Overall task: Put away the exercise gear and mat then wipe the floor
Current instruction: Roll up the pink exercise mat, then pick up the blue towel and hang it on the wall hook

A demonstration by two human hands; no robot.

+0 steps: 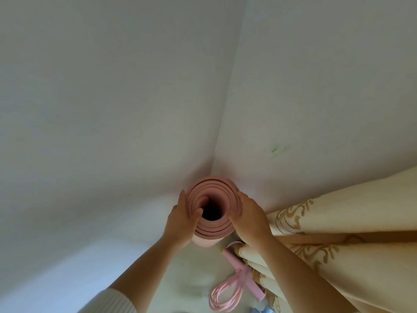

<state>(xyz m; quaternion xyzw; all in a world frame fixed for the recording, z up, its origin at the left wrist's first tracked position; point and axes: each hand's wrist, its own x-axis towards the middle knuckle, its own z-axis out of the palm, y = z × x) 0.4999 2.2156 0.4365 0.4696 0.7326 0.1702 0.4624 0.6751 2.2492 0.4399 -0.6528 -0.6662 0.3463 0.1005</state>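
A rolled pink exercise mat (216, 195) stands upright on its end in the corner where two white walls meet, and I look down into its dark hollow core. My left hand (180, 220) grips its left side, thumb hooked over the rim into the roll. My right hand (250, 215) clasps its right side. A pink skipping rope (228, 290) with pink handles lies coiled on the pale floor just below the mat, beside the curtain.
A cream curtain (338, 233) with gold scroll pattern and a tan tie-back hangs close on the right, touching my right arm. White walls (112, 109) close in the left and back. Pale floor (191, 279) shows between my forearms.
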